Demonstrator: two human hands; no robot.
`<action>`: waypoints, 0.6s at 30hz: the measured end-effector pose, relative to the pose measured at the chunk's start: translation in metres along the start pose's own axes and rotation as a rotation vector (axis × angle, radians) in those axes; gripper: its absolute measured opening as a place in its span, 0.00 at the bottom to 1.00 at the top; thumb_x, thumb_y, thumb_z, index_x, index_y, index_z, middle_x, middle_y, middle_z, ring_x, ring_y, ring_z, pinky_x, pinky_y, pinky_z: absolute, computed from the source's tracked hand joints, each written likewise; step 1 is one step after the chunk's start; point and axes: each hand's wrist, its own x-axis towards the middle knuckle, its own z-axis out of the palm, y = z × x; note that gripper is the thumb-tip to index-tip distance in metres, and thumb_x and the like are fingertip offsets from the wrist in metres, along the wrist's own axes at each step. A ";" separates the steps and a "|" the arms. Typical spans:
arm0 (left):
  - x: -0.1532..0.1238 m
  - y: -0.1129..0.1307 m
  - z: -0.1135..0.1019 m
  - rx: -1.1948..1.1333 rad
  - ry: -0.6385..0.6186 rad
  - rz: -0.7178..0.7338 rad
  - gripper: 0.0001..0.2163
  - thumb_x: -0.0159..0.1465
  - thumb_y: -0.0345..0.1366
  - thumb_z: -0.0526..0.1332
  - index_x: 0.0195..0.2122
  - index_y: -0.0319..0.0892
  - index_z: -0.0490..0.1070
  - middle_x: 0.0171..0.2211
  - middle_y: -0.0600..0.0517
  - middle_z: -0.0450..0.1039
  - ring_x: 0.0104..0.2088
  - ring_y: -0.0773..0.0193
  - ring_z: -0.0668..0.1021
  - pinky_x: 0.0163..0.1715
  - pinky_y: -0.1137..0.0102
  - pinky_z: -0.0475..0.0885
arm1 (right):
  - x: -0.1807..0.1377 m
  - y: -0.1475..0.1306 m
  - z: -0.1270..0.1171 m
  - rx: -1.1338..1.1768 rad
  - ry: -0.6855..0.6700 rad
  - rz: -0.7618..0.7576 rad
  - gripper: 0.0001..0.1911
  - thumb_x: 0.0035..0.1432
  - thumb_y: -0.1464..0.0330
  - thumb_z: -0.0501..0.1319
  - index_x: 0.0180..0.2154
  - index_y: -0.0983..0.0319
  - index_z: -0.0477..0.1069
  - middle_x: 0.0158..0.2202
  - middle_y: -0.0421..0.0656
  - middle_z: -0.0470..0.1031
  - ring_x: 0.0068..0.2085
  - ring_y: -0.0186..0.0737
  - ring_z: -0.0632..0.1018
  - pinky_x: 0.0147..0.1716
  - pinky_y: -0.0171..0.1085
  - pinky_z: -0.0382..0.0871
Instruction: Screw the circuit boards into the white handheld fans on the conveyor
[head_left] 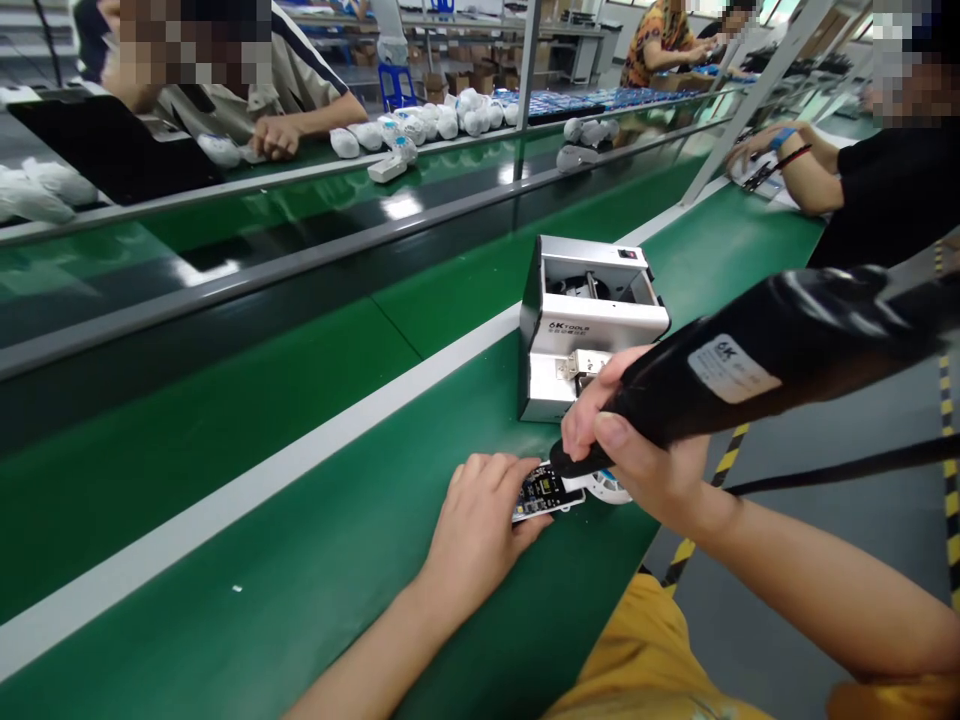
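My left hand is closed around the edges of a small white housing with a dark circuit board in it, held on the green bench. In my right hand is a black electric screwdriver, tilted, its nose down at the board's right end. The screwdriver's tip is hidden from view. A round white part lies beside the board, partly covered by my right hand. Just behind my hands stands a silver screw feeder with "6K TOOLS" on its front.
A conveyor runs alongside the green bench. Across it, a person sits near several white-wrapped items and a black tray. Another person's arms rest at the bench on the right. A dark cable hangs at right.
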 end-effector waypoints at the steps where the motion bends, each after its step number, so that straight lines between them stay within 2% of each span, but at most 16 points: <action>1: 0.000 0.000 0.000 0.001 0.000 0.002 0.24 0.59 0.39 0.70 0.55 0.44 0.66 0.46 0.49 0.70 0.44 0.52 0.69 0.44 0.58 0.66 | 0.000 0.003 0.001 0.000 -0.003 0.005 0.13 0.57 0.71 0.65 0.43 0.58 0.65 0.25 0.36 0.72 0.23 0.37 0.73 0.25 0.41 0.71; 5: 0.000 -0.001 0.002 0.006 0.002 0.005 0.23 0.59 0.40 0.69 0.54 0.45 0.66 0.45 0.49 0.71 0.44 0.52 0.70 0.44 0.58 0.66 | 0.002 0.009 0.001 -0.025 -0.014 0.013 0.14 0.56 0.71 0.66 0.44 0.58 0.66 0.26 0.36 0.72 0.24 0.37 0.73 0.26 0.41 0.72; 9: 0.001 -0.001 0.001 -0.005 0.000 0.001 0.24 0.59 0.39 0.70 0.54 0.46 0.66 0.46 0.49 0.71 0.44 0.52 0.70 0.44 0.58 0.66 | 0.008 -0.009 -0.004 -0.038 -0.034 0.031 0.15 0.57 0.70 0.65 0.45 0.57 0.66 0.24 0.36 0.72 0.24 0.39 0.73 0.26 0.42 0.72; 14: 0.001 -0.001 -0.001 -0.014 -0.010 -0.012 0.24 0.58 0.36 0.71 0.54 0.46 0.66 0.48 0.49 0.71 0.45 0.52 0.70 0.44 0.58 0.66 | 0.031 -0.039 -0.015 -0.093 0.237 -0.162 0.12 0.55 0.69 0.66 0.41 0.57 0.67 0.22 0.36 0.70 0.21 0.39 0.71 0.25 0.44 0.70; 18: 0.002 -0.002 -0.001 -0.012 -0.001 -0.012 0.24 0.58 0.35 0.71 0.54 0.46 0.66 0.47 0.49 0.71 0.45 0.52 0.70 0.44 0.58 0.67 | 0.048 -0.029 -0.021 -0.105 0.257 -0.298 0.11 0.53 0.71 0.66 0.39 0.59 0.68 0.21 0.36 0.71 0.19 0.40 0.71 0.21 0.44 0.69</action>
